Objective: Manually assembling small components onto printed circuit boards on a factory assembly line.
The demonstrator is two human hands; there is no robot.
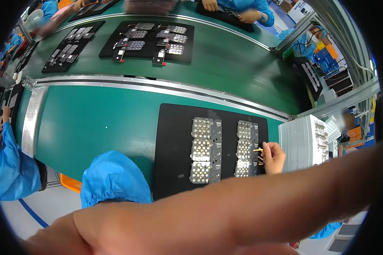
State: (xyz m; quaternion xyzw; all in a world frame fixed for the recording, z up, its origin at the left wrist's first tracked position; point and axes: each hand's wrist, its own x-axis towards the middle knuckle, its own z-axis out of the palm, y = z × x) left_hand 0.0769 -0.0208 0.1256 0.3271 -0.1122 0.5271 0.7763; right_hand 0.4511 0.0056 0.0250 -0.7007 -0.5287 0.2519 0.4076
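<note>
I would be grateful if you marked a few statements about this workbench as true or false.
1. The black rectangular mat carries two columns of silvery dotted panels. True.
2. The right hand pinches a small tan stick tool at the right column. True.
3. The smooth conveyor belt under the mat is red. False: it is green.
4. The stack of white trays sits left of the mat. False: it sits right of it.
</note>
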